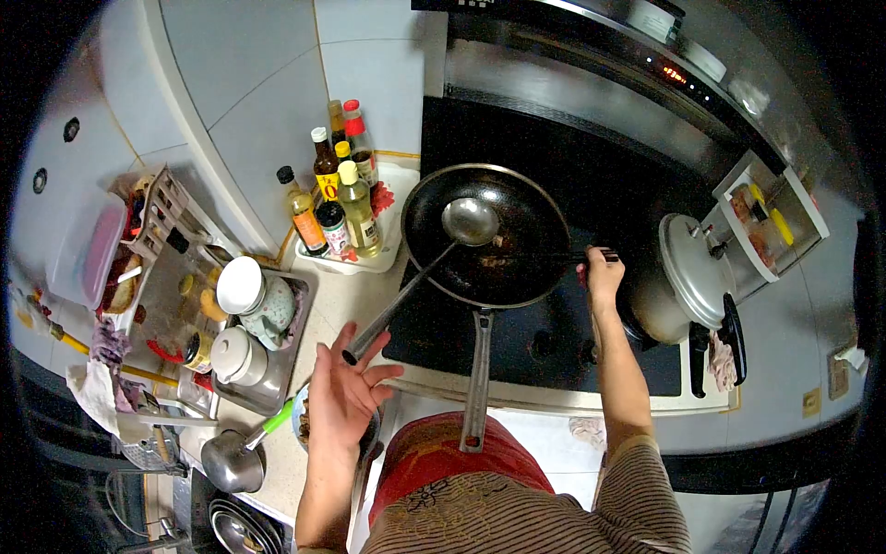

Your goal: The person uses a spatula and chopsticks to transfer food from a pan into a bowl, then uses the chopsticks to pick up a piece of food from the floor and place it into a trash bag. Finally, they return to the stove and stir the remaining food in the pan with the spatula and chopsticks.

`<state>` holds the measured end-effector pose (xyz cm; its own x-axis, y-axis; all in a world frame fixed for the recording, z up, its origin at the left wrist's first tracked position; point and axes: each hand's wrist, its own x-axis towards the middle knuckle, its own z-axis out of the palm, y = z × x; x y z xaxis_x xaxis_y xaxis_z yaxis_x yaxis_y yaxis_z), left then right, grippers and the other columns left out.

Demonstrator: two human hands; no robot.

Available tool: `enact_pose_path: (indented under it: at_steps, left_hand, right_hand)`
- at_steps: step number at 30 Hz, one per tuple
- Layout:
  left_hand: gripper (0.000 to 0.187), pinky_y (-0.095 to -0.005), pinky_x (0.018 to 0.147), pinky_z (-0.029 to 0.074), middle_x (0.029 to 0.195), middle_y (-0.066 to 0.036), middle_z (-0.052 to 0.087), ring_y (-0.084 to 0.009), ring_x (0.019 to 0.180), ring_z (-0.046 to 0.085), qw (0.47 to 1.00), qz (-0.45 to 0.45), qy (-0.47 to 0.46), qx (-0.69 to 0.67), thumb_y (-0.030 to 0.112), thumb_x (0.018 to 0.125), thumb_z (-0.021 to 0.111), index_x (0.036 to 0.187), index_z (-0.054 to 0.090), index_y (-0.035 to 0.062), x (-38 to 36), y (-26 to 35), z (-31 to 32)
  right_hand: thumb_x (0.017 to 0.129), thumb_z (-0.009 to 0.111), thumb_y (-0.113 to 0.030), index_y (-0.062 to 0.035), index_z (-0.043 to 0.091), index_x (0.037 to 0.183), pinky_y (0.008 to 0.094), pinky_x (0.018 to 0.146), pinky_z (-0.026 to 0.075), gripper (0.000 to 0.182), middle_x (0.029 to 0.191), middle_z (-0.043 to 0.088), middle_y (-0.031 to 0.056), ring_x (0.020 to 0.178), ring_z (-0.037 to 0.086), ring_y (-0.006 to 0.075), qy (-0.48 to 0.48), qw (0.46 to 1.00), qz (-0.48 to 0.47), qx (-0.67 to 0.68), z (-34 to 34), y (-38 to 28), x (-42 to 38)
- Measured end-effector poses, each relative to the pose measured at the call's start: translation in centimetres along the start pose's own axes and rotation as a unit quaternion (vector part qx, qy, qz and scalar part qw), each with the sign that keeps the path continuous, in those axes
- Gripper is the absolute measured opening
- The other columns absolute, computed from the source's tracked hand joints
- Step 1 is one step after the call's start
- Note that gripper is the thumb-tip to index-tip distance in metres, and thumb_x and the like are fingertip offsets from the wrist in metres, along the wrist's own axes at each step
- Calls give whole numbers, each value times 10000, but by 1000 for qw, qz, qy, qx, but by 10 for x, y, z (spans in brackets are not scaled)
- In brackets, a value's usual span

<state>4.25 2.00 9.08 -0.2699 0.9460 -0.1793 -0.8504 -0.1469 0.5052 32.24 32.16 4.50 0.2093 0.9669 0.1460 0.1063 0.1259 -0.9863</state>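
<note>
A dark wok [531, 198] sits on the black cooktop, its long metal handle [480, 379] pointing toward me. A metal ladle [471, 222] lies in the wok with its handle slanting out over the left rim. My left hand [346, 397] is palm up with fingers spread, right at the end of the ladle's handle and not closed round it. My right hand [604, 272], beyond the wok's right rim, is closed on thin dark chopsticks [554, 258] reaching over the wok. Small brown food scraps [498, 262] lie near their tips.
Several sauce bottles [358, 212] stand in a white tray [392, 235] left of the wok. A pressure cooker [688, 277] is at the right. Further left are a metal tray [268, 392] with white lidded jars [238, 355] and a small saucepan [233, 462]. A bowl is partly hidden behind my left hand.
</note>
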Motion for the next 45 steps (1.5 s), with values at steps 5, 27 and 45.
enact_pose_path:
  at_steps: [5, 27, 45]
  left_hand:
    - [461, -282, 536, 497, 1011, -138, 592, -260, 739, 622, 995, 26, 94, 27, 380, 876, 464, 1207, 415, 64, -21, -9, -46]
    - [78, -243, 452, 382, 610, -35, 487, -139, 504, 466, 884, 55, 448, 123, 90, 759, 534, 811, 543, 33, -140, -85, -189]
    - [111, -248, 497, 427, 666, -49, 535, -149, 572, 517, 896, 77, 437, -2, 37, 755, 543, 865, 544, 23, -128, -93, -191]
  right_hand:
    - [769, 533, -130, -45, 534, 713, 252, 320, 331, 102, 505, 522, 69, 359, 437, 131, 36, 995, 88, 32, -8, -5, 4]
    - [771, 537, -141, -45, 530, 671, 255, 321, 326, 139, 505, 534, 77, 340, 428, 131, 46, 997, 49, 30, -12, 7, 22]
    - [819, 592, -167, -16, 573, 781, 204, 465, 381, 157, 638, 531, -1, 555, 486, 52, -105, 987, -119, -34, 10, -26, -49]
